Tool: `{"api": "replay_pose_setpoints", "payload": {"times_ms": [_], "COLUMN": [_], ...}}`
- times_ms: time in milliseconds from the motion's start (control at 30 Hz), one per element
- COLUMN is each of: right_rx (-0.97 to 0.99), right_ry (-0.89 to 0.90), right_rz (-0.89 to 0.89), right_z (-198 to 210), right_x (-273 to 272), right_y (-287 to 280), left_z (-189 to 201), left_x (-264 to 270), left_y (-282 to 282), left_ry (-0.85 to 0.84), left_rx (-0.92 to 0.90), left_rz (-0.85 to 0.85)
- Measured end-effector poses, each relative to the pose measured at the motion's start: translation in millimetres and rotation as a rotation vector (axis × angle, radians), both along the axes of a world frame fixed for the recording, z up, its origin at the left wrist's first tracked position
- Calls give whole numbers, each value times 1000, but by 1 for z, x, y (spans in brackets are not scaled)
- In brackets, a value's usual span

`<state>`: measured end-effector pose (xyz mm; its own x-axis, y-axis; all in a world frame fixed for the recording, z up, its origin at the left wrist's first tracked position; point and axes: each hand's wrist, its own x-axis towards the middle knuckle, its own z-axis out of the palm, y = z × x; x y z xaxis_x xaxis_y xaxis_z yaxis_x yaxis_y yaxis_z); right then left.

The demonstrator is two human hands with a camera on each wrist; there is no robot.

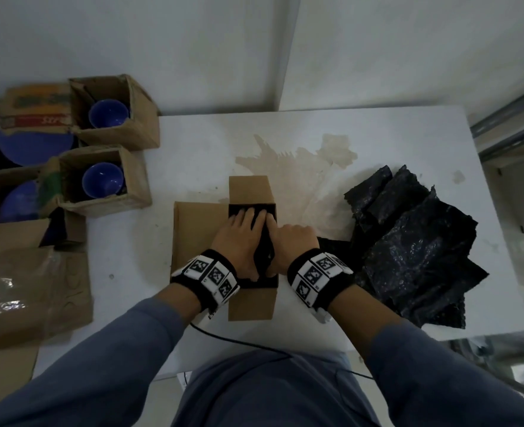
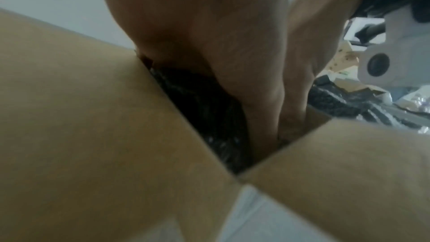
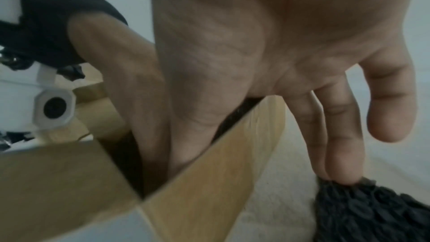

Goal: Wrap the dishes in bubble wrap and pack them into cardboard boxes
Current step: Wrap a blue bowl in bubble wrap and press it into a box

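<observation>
**Two hands in one open box**

Head view: both hands, left and right, press flat-fingered on the black bundle inside the box on the tabletop. Two small boxes at far left hold one blue bowl each. A wrap pile lies right. No writing is legible.

Left wrist: palm on bundle.

Right wrist: fingers spread, touching wrap.

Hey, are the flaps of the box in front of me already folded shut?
No, in the head view the cardboard box has its flaps spread outward, and both the left hand and right hand reach into its open top.
</observation>
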<state>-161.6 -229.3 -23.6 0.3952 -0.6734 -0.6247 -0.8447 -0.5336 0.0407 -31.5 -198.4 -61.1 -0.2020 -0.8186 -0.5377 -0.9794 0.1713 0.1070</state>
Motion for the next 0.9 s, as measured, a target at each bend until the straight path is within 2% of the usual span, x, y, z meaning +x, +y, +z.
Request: {"api": "replay_pose_setpoints", "payload": {"times_ms": [100, 333, 500, 633, 767, 833, 900], "right_rx": [3, -59, -71, -83, -90, -19, 176], "right_ry": [59, 107, 69, 11, -2, -50, -174], "right_rz": [-21, -65, -76, -118, -84, -98, -192], "right_z": [-14, -26, -25, -26, -23, -24, -19], "right_x": [3, 9, 9, 7, 6, 0, -9], "right_y": [0, 11, 11, 11, 17, 18, 15], "left_z": [-12, -13, -13, -8, -8, -9, -10], "left_x": [-5, -11, -9, -9, -20, -22, -21], "left_y": [4, 11, 9, 7, 10, 10, 9], "left_ry": [-78, -35, -15, 86, 81, 78, 50], "left_rx": [-32, -159, -135, -102, -66, -85, -105], "left_rz": [-12, 12, 6, 42, 80, 99, 82]}}
